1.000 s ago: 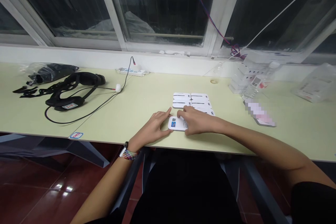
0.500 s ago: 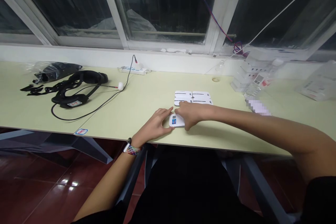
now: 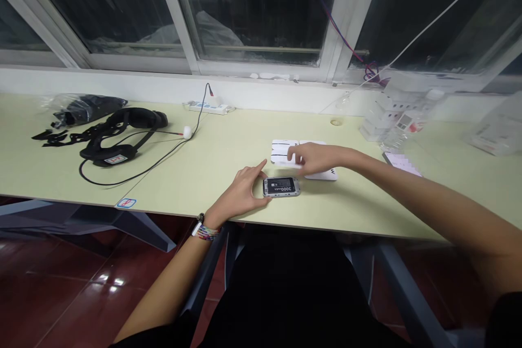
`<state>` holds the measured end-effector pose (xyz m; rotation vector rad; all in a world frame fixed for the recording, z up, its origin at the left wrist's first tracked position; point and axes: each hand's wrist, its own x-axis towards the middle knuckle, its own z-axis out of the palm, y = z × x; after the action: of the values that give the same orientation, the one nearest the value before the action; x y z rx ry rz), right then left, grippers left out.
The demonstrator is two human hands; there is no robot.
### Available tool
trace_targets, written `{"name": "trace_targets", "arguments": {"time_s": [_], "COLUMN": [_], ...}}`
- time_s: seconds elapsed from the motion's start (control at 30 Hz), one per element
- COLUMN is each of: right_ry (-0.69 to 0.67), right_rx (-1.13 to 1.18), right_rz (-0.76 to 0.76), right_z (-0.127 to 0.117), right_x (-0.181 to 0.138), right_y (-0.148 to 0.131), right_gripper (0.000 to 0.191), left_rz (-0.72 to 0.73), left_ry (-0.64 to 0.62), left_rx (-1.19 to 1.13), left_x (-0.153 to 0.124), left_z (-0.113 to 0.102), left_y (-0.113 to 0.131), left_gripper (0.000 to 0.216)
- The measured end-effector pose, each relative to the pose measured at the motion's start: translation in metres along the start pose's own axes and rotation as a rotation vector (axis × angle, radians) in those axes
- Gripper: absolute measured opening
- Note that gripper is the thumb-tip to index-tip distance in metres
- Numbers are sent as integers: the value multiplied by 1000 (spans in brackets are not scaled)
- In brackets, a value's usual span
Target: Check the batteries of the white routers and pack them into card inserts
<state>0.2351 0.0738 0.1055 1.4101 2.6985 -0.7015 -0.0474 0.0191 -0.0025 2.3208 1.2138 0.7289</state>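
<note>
A small electronic device [image 3: 281, 186] lies at the front of the table, its black battery marked 3000mAh exposed. My left hand [image 3: 238, 193] holds its left end between the thumb and a finger, the index finger raised off it. Just behind the device are flat white pieces [image 3: 281, 147] with black lines; another white piece [image 3: 324, 175], marked W, lies nearer to the right. My right hand [image 3: 316, 157] is over these pieces, fingers bent and blurred by motion. Whether it grips one is unclear.
At the left are a black headset [image 3: 110, 152] with a cable and a plastic bag [image 3: 87, 109] of black parts. A power strip [image 3: 207, 107] and tape ring [image 3: 336, 121] lie along the back. At the right stand a clear bottle [image 3: 402, 122] and white boxes [image 3: 375, 119].
The device's white labelled cover has come off, exposing the battery. My right hand has moved back and right, over the white pieces. My left hand stays in place. A W-marked piece now shows nearer me.
</note>
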Motion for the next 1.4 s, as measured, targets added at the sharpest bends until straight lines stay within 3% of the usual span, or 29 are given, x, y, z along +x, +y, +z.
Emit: {"name": "trace_targets", "arguments": {"time_s": [0.07, 0.17, 0.23, 0.33, 0.57, 0.73, 0.83, 0.9, 1.0, 1.07, 1.23, 1.4], "right_ry": [159, 309, 491, 712, 504, 543, 587, 556, 334, 204, 131, 74], "right_rx": [292, 658, 665, 401, 25, -212, -224, -127, 46, 66, -49, -129], "right_rz": [92, 234, 316, 414, 606, 621, 454, 210, -219, -391, -520, -583], "right_z": [0, 10, 21, 37, 47, 45, 48, 53, 61, 66, 68, 61], "right_x": [-2, -8, -14, -22, -26, -23, -19, -14, -1, 10, 34, 44], "right_y": [24, 53, 67, 77, 72, 68, 54, 38, 11, -5, -25, -29], "right_gripper": [17, 14, 12, 24, 48, 43, 35, 26, 8, 15, 10, 19], "left_rz": [-13, -13, -9, -9, -11, -7, 7, 6, -5, -10, -25, -60], "left_ry": [-3, -7, -14, -24, -27, -30, -24, -19, -13, -17, -7, -18], "left_rx": [-1, -3, -12, -22, -29, -31, -20, -15, -23, -34, -39, -50], "left_x": [0, 0, 0, -1, -2, -1, -1, -2, -2, -2, -2, -2], "left_z": [-1, -2, -2, -2, -4, -4, -4, -3, -4, -4, -3, -3], "left_y": [2, 3, 3, 2, 4, 4, 3, 3, 3, 3, 2, 2], "left_gripper": [104, 103, 101, 100, 95, 92, 91, 93, 97, 99, 99, 101]}}
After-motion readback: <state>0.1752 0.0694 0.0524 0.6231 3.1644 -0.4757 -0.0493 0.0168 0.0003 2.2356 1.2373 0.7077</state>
